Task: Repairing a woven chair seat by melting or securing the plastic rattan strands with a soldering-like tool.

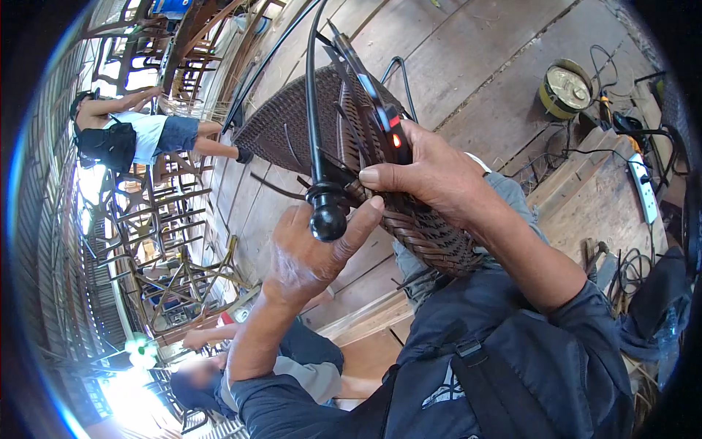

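Two hands work one dark woven seat (409,219) held up at chest height over a plank floor (468,66). The left hand (307,252) is half open, fingers curled loosely around the round black end of a frame tube (316,132) that rises from its palm, while the right hand (431,172), just beside it, is closed around a single black tool (373,95) with one small red light, pressing it against the weave. The seat's rim runs under both hands, loose strands poking out. Beyond the right hand lie one yellow tin (564,91) and one white power strip (643,186) among cables. Left of the left hand stand stacked chair frames (168,256), two people nearby; open boards lie ahead.
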The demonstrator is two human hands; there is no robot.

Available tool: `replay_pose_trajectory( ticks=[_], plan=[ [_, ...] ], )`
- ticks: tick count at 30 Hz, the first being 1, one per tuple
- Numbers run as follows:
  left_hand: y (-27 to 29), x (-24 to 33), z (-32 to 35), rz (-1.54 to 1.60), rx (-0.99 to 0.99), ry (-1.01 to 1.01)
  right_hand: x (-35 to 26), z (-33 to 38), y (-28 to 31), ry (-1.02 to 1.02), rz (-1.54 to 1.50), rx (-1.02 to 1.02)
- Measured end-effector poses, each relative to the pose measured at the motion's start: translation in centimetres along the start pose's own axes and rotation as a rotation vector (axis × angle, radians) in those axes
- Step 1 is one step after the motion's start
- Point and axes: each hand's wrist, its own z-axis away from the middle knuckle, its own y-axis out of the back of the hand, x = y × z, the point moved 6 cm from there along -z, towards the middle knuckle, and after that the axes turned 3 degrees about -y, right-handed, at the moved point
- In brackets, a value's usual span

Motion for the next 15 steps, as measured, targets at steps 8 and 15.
replay_pose_trajectory(
  ticks=[8, 15],
  plan=[
    [-1.4, -1.7, -0.9, 0.397, 0.135, 0.268, 0.1, -0.5, 0.5, 0.022, 0.061, 0.016],
    [-5.3, -3.7, 1.6, 1.223, 0.167, 0.942, 0.7, -0.8, 0.5, 0.027, 0.091, 0.023]
  ],
)
